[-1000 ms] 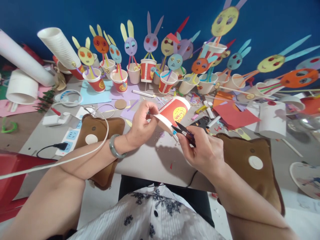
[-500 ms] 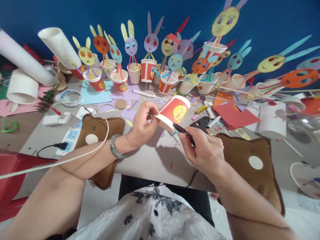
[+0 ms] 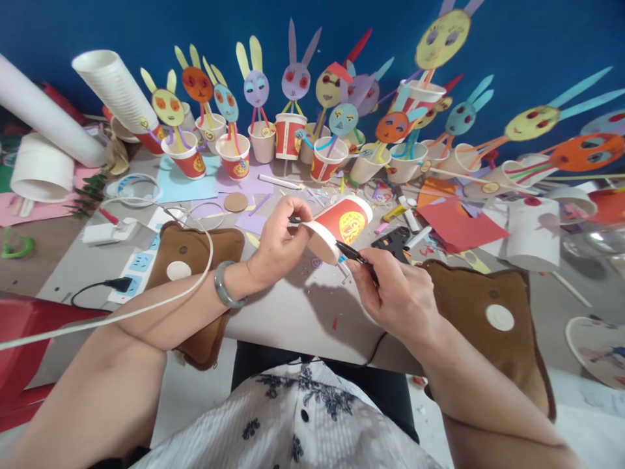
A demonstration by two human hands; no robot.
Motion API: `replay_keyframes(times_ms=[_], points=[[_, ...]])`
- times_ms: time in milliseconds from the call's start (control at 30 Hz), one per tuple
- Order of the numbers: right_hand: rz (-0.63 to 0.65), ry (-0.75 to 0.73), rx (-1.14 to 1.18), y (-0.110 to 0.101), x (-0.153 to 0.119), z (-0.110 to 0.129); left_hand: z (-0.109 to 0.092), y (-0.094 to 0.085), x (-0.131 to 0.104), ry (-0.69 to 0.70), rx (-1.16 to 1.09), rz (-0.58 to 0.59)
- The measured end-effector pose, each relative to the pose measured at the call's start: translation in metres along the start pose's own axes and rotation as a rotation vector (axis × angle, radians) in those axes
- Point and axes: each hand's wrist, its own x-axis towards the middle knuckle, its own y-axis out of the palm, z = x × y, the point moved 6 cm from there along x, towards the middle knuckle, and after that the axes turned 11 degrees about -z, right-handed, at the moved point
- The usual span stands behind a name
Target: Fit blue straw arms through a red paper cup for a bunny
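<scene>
A red paper cup (image 3: 336, 218) with a yellow round print is tilted on its side above the table, its pale base toward me. My left hand (image 3: 283, 241) pinches the cup at the left edge of its base. In my right hand (image 3: 398, 286) is a dark pointed tool (image 3: 359, 256), its tip touching the right edge of the base. Whether the tool is a pen or scissors, I cannot tell. Something small, blue and metallic shows beside the right fingertips.
Several paper-rabbit cups, one a red cup (image 3: 233, 156), line the back. Brown cushions (image 3: 200, 247) flank my arms. A white cable crosses my left forearm. A black glue gun (image 3: 390, 241), markers and red paper (image 3: 459, 225) lie right of centre.
The cup has tilted slightly, its far end lower and more of its base showing. My right hand has shifted slightly left with the tool.
</scene>
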Motion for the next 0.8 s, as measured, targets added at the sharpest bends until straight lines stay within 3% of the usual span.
replay_keyframes(times_ms=[200, 367, 600, 800], points=[[0.017, 0.023, -0.014, 0.002, -0.001, -0.003, 0.005, 0.005, 0.0, -0.095, -0.049, 0.03], [0.039, 0.091, -0.014, 0.005, -0.003, -0.009, 0.004, 0.014, -0.009, -0.153, -0.258, 0.171], [0.035, 0.108, -0.007, 0.005, -0.002, -0.008, -0.016, 0.014, -0.012, 0.186, -0.011, 0.279], [0.033, 0.08, -0.006, 0.005, -0.001, -0.006, -0.017, 0.012, -0.012, 0.212, 0.124, 0.266]])
